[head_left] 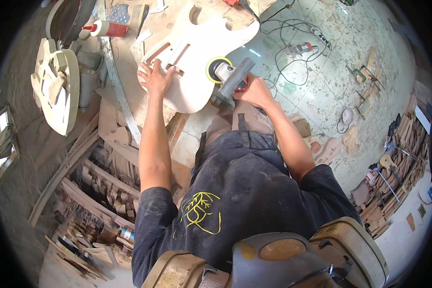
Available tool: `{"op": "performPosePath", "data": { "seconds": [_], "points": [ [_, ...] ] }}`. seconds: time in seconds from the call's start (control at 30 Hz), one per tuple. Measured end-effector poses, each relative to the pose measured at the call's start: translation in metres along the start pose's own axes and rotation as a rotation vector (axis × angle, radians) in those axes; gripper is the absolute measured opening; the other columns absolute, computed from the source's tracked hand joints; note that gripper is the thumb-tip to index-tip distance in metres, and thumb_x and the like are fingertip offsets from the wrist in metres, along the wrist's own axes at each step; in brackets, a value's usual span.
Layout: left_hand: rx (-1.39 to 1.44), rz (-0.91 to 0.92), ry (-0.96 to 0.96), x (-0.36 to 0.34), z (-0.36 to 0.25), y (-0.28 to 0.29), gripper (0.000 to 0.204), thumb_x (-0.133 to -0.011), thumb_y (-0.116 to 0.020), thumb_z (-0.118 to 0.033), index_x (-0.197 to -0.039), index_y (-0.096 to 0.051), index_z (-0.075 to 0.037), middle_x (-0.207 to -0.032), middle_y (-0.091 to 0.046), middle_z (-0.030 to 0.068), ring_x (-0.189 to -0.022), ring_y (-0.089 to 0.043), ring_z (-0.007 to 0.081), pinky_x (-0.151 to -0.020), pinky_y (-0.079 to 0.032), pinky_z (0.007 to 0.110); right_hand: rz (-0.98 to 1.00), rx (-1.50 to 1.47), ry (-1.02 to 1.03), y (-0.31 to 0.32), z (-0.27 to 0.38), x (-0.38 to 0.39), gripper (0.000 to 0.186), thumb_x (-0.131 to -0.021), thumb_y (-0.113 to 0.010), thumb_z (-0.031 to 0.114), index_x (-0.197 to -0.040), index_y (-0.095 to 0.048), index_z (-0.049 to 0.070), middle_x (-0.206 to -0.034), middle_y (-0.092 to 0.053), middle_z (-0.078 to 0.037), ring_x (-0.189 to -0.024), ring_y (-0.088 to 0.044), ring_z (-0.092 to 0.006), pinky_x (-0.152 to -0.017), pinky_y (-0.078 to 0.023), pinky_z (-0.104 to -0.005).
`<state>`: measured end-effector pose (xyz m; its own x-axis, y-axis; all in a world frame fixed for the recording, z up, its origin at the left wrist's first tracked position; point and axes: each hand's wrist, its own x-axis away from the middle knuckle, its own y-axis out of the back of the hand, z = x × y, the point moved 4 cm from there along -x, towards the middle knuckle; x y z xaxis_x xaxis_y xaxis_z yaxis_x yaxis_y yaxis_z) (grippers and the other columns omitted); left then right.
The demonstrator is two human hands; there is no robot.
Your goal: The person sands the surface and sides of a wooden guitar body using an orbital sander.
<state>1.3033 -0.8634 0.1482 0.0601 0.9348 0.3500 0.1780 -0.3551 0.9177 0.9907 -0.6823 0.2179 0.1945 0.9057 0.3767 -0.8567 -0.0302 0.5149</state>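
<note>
A pale wooden electric guitar body (pixel 201 45) lies on the workbench, with slots and pockets cut into its face. My left hand (pixel 157 79) rests on it with fingers spread, beside the routed slots. In my right hand (pixel 255 91) is a power sander (pixel 230 77), its grip mostly hidden by my fingers. The sander's round yellow-rimmed pad (pixel 218 69) is tilted at the near right edge of the guitar body; I cannot tell whether it touches.
A white glue bottle (pixel 111 29) with a red tip lies at the bench's left. Another wooden body shape (pixel 56 86) holds offcuts. Cables (pixel 293 62) and a second power tool (pixel 300 48) lie on the tiled floor. Clamps (pixel 365 79) and stacked wood pieces (pixel 393 177) are at the right.
</note>
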Motion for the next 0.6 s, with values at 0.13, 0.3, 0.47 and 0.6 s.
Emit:
{"op": "performPosePath", "data": {
  "seconds": [0.13, 0.3, 0.47, 0.6],
  "points": [
    [0.024, 0.0, -0.014, 0.001, -0.002, 0.001, 0.081, -0.084, -0.07, -0.063, -0.151, -0.046, -0.024, -0.168, -0.006, 0.0311, -0.151, -0.002, 0.061, -0.114, -0.02, 0.078, 0.053, 0.029, 0.012, -0.003, -0.001, 0.0, 0.057, -0.066, -0.078, 0.033, -0.107, -0.063, -0.004, -0.096, -0.071, -0.028, -0.092, -0.07, -0.0455, -0.081, -0.056, -0.0491],
    [0.01, 0.014, -0.002, 0.002, -0.005, 0.003, 0.084, -0.084, -0.07, -0.063, -0.154, -0.043, -0.025, -0.168, -0.005, 0.0299, -0.152, -0.001, 0.0597, -0.114, -0.02, 0.077, -0.032, 0.046, 0.003, -0.016, -0.014, -0.005, 0.06, -0.067, -0.078, 0.034, -0.111, -0.062, -0.004, -0.096, -0.073, -0.026, -0.093, -0.07, -0.0456, -0.083, -0.057, -0.0486],
    [-0.001, 0.017, 0.014, 0.002, -0.002, 0.002, 0.084, -0.085, -0.069, -0.063, -0.155, -0.042, -0.027, -0.169, -0.005, 0.0294, -0.152, -0.001, 0.0585, -0.115, -0.019, 0.076, -0.222, -0.02, -0.09, -0.004, -0.015, -0.01, 0.058, -0.069, -0.079, 0.034, -0.111, -0.063, -0.002, -0.096, -0.073, -0.024, -0.092, -0.071, -0.044, -0.082, -0.057, -0.0482],
    [0.006, 0.017, 0.013, 0.002, -0.003, 0.001, 0.083, -0.085, -0.069, -0.064, -0.154, -0.044, -0.026, -0.168, -0.006, 0.0295, -0.152, -0.002, 0.0587, -0.115, -0.019, 0.075, -0.423, -0.037, -0.134, 0.017, -0.025, -0.007, 0.054, -0.07, -0.08, 0.031, -0.111, -0.062, 0.0, -0.093, -0.074, -0.021, -0.09, -0.071, -0.0429, -0.08, -0.056, -0.0488]
  ]
}}
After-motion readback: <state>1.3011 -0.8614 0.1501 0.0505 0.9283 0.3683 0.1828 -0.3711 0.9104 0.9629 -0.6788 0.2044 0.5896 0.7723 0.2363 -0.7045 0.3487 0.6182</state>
